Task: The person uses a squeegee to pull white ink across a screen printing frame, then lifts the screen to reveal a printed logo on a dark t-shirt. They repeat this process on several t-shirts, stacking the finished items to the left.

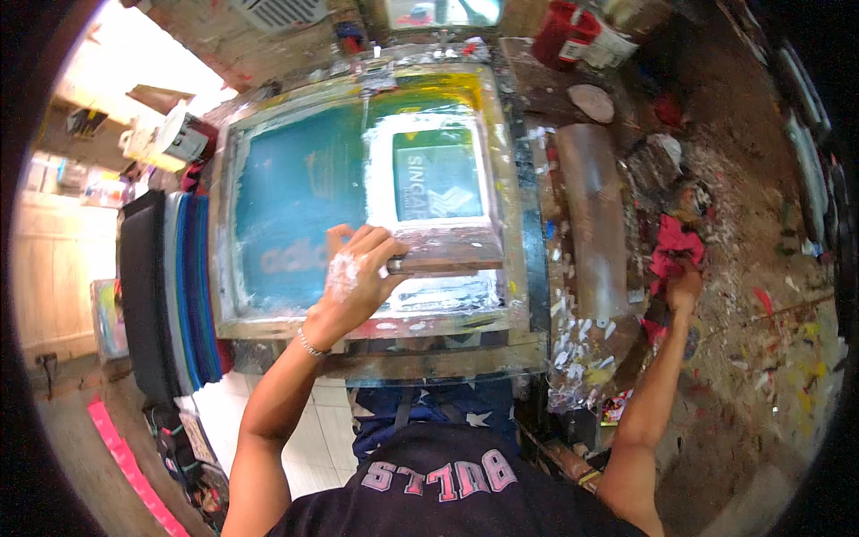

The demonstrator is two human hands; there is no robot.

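A screen-printing frame [512,188] with teal mesh lies in front of me. White ink surrounds a rectangular window [456,170] with pale lettering and a design, right of its middle. My left hand [356,273], smeared with white ink, is closed around the left end of a wooden squeegee [456,253]. The squeegee lies crosswise over the white-inked area, just below the window. Well to the right, my right hand [684,288] grips a crumpled pink rag [676,246] at a paint-splattered surface. Its fingers are partly hidden by the rag.
A stack of dark and blue fabric or boards [183,291] stands left of the frame. Beyond it is a white bucket [186,134]. A long brown board [592,215] lies right of the frame. Red [565,38] and white [611,45] containers stand at the far right.
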